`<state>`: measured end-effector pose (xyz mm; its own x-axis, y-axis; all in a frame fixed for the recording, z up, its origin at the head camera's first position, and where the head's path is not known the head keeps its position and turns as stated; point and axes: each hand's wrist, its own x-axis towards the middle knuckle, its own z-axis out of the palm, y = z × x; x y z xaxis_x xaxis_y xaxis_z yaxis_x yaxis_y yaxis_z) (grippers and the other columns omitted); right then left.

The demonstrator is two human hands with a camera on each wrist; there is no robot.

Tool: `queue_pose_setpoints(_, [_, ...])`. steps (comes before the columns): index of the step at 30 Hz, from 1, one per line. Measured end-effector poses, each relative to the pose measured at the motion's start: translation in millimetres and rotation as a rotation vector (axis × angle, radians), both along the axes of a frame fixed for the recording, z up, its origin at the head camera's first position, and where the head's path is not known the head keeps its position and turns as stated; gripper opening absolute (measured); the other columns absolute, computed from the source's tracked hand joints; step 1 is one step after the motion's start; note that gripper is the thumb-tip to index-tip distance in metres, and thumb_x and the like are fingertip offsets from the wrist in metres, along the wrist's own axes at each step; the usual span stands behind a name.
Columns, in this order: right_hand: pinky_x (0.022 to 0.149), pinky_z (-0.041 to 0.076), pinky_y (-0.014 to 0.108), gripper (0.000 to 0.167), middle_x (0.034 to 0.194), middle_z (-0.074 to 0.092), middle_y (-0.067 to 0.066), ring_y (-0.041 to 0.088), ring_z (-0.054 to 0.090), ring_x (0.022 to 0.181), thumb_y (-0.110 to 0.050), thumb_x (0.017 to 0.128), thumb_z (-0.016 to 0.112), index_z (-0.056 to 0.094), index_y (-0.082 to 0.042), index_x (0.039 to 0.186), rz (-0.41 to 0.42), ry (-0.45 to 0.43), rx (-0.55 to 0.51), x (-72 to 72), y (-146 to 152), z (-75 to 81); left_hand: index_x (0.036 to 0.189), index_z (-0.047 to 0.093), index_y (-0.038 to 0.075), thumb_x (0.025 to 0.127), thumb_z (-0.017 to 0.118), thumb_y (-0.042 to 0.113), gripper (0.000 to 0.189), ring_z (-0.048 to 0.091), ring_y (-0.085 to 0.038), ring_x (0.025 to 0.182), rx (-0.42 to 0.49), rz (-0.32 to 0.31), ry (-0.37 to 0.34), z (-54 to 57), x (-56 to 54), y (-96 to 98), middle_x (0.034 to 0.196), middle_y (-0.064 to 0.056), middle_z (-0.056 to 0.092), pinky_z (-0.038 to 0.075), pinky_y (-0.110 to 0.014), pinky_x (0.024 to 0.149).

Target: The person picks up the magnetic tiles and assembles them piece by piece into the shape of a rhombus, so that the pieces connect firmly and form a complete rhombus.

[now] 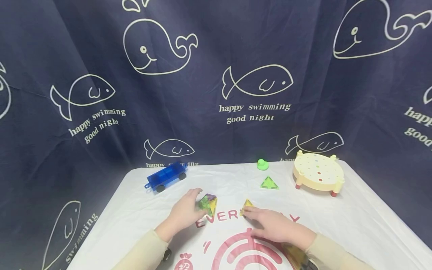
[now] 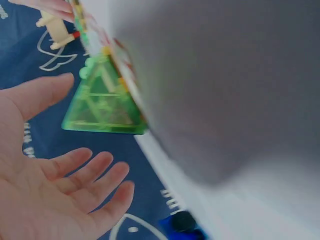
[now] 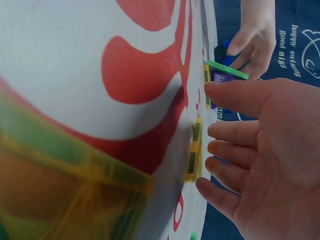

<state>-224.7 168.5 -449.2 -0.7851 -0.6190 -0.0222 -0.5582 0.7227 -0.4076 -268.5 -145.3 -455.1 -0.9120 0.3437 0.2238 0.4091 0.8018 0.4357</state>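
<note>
My left hand (image 1: 185,213) is spread beside a small pyramid of see-through magnetic tiles (image 1: 209,204), coloured green, purple and yellow. In the left wrist view, the thumb and fingers stand apart around its green triangular side (image 2: 104,107). On the right, my right hand (image 1: 274,224) reaches palm inward over the sheet, its fingertips at a yellow triangular magnetic tile (image 1: 248,203). That tile (image 3: 195,150) lies flat in the right wrist view, with the fingers (image 3: 235,150) straight just beside it. Another yellow tile piece (image 1: 294,255) sits under the right forearm.
Behind the left hand stands a blue wheeled toy car base (image 1: 167,177). Toward the back right are a green toy duck (image 1: 262,164), a green triangular tile (image 1: 269,183) and a round cream toy table (image 1: 318,170). A dark blue printed curtain (image 1: 209,123) hangs behind the white-covered table (image 1: 118,225).
</note>
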Motion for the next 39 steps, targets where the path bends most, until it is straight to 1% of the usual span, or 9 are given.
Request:
queue_pose_setpoints(4, [0.111, 0.039, 0.057, 0.060, 0.151, 0.052, 0.011, 0.033, 0.046, 0.140, -0.033, 0.092, 0.074, 0.058, -0.007, 0.144, -0.053, -0.036, -0.047, 4.1, 10, 3.6, 0.132, 0.060, 0.000, 0.079, 0.081, 0.023, 0.061, 0.066, -0.033, 0.108, -0.117, -0.060, 0.178, 7.4, 18.7, 3.2, 0.124, -0.015, 0.065, 0.056, -0.048, 0.092])
queue_pose_setpoints(7, [0.111, 0.038, 0.059, 0.060, 0.151, 0.052, 0.013, 0.035, 0.046, 0.140, -0.031, 0.090, 0.076, 0.059, -0.007, 0.143, -0.092, -0.075, -0.075, 9.1, 22, 5.6, 0.129, 0.063, 0.000, 0.082, 0.080, 0.023, 0.054, 0.067, -0.030, 0.107, -0.194, -0.169, 0.291, 11.5, 30.5, 9.1, 0.122, -0.014, 0.067, 0.057, -0.045, 0.092])
queue_pose_setpoints(9, [0.110, 0.038, 0.061, 0.060, 0.149, 0.053, 0.015, 0.037, 0.047, 0.139, -0.030, 0.089, 0.078, 0.060, -0.007, 0.141, -0.113, -0.087, -0.085, 13.4, 30, 5.7, 0.129, 0.064, 0.001, 0.084, 0.079, 0.022, 0.051, 0.066, -0.028, 0.110, -0.212, -0.264, 0.313, 14.4, 36.3, 15.6, 0.125, -0.013, 0.066, 0.056, -0.044, 0.095])
queue_pose_setpoints(13, [0.106, 0.043, 0.062, 0.060, 0.139, 0.058, 0.016, 0.040, 0.053, 0.130, -0.030, 0.084, 0.082, 0.063, -0.005, 0.136, -0.108, -0.031, -0.082, 22.5, 48, 2.8, 0.137, 0.060, 0.005, 0.089, 0.076, 0.023, 0.054, 0.062, -0.024, 0.121, -0.250, -0.434, 0.250, 18.0, 44.4, 33.9, 0.135, -0.010, 0.063, 0.051, -0.039, 0.103])
queue_pose_setpoints(16, [0.098, 0.050, 0.056, 0.059, 0.122, 0.063, 0.008, 0.031, 0.060, 0.113, -0.032, 0.078, 0.086, 0.066, -0.006, 0.128, -0.095, 0.035, -0.092, 29.0, 62, -0.9, 0.144, 0.056, 0.006, 0.092, 0.073, 0.026, 0.058, 0.059, -0.020, 0.127, -0.294, -0.504, 0.197, 15.2, 43.6, 50.0, 0.142, -0.007, 0.059, 0.048, -0.035, 0.106])
queue_pose_setpoints(19, [0.085, 0.055, 0.043, 0.054, 0.105, 0.058, -0.004, 0.017, 0.057, 0.094, -0.038, 0.073, 0.088, 0.067, -0.012, 0.116, -0.100, 0.044, -0.119, 36.0, 75, -3.8, 0.148, 0.053, 0.009, 0.093, 0.071, 0.028, 0.060, 0.057, -0.018, 0.130, -0.321, -0.524, 0.133, 9.0, 37.7, 64.4, 0.147, -0.005, 0.056, 0.046, -0.032, 0.107])
queue_pose_setpoints(24, [0.073, 0.050, 0.033, 0.053, 0.095, 0.052, -0.007, 0.008, 0.048, 0.082, -0.045, 0.068, 0.089, 0.062, -0.018, 0.104, -0.135, -0.067, -0.147, 48.7, 94, -5.8, 0.147, 0.053, 0.009, 0.094, 0.070, 0.027, 0.058, 0.052, -0.020, 0.135, -0.309, -0.539, 0.038, 2.3, 26.6, 84.5, 0.150, -0.007, 0.053, 0.043, -0.032, 0.110])
queue_pose_setpoints(31, [0.069, 0.048, 0.029, 0.058, 0.092, 0.055, -0.005, 0.006, 0.049, 0.079, -0.042, 0.064, 0.093, 0.060, -0.016, 0.104, -0.186, -0.235, -0.130, 65.2, 107, -5.7, 0.145, 0.056, 0.009, 0.096, 0.068, 0.033, 0.056, 0.051, -0.020, 0.136, -0.360, -0.576, 0.037, -3.6, 14.7, 103.6, 0.149, -0.007, 0.054, 0.041, -0.029, 0.112])
queue_pose_setpoints(39, [0.063, 0.042, 0.027, 0.063, 0.086, 0.051, -0.010, 0.005, 0.046, 0.074, -0.051, 0.061, 0.092, 0.057, -0.019, 0.102, -0.215, -0.165, -0.080, 73.6, 92, -6.9, 0.147, 0.054, 0.008, 0.093, 0.070, 0.035, 0.063, 0.054, -0.022, 0.133, -0.392, -0.571, 0.020, -11.2, 5.9, 104.7, 0.153, -0.009, 0.050, 0.043, -0.028, 0.109])
